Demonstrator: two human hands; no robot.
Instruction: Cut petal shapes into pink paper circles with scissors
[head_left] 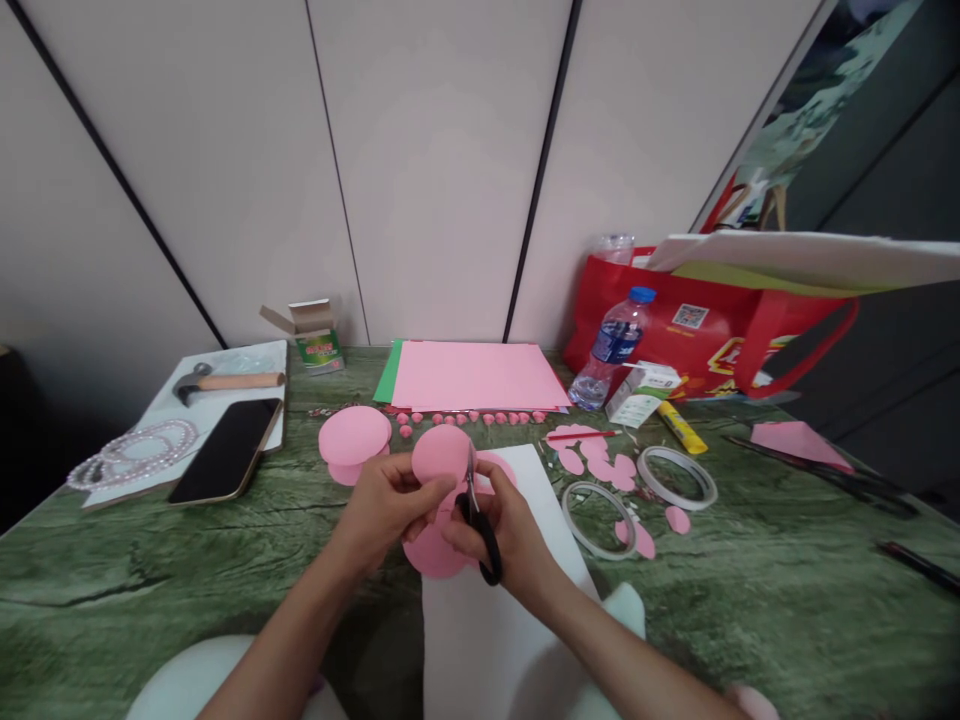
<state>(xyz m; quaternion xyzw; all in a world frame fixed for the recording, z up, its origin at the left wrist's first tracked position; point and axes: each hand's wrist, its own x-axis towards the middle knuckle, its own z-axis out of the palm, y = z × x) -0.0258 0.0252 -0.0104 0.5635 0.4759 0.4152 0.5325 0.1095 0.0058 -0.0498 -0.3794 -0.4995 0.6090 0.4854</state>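
Note:
My left hand (pixel 386 505) pinches a pink paper circle (pixel 440 455) and holds it up above the table. My right hand (pixel 506 530) grips black-handled scissors (pixel 480 520), whose blades point up into the right edge of that circle. More pink paper pieces (pixel 433 552) hang below the hands. Under them lies a white sheet (pixel 487 620). A stack of cut pink circles (pixel 352 437) rests to the left.
A phone (pixel 225 450), a hammer (pixel 225 381), pearl beads (pixel 131 450), a pink paper stack (pixel 476 375), a water bottle (pixel 613 345), a red bag (pixel 705 330), two tape rolls (pixel 675 478), a glue stick (pixel 681 427) and pink petals (pixel 600 460) lie on the green table.

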